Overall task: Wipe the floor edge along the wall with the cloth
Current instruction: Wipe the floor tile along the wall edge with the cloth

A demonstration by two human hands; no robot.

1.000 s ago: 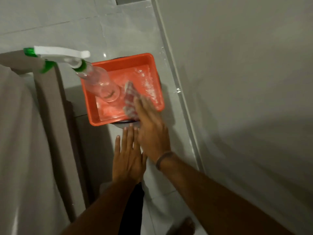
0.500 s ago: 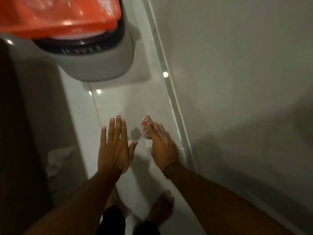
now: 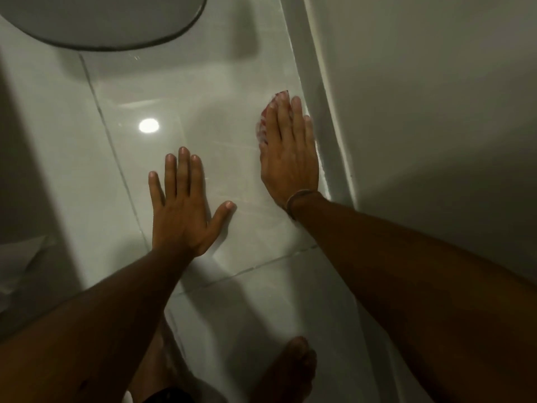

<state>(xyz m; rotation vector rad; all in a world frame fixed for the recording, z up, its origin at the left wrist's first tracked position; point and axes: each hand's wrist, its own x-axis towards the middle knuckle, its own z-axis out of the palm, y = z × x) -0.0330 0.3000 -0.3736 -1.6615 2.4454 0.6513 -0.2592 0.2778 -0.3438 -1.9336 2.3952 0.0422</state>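
Note:
A red and white cloth lies on the glossy white floor tile, mostly hidden under my right hand. That hand is flat, fingers together, pressing the cloth down right beside the white skirting at the foot of the wall. Only the cloth's far tip and left edge show past my fingers. My left hand rests flat on the tile to the left, fingers spread, holding nothing.
The rounded base of a white container stands on the floor at the top left. Crumpled white paper lies at the left edge by a dark panel. My bare foot is at the bottom. Grout lines cross the tile.
My right hand carried the cloth from the orange tub down to the floor and slid it right, up against the skirting. My left hand came down flat on the tile. The view dropped toward the floor.

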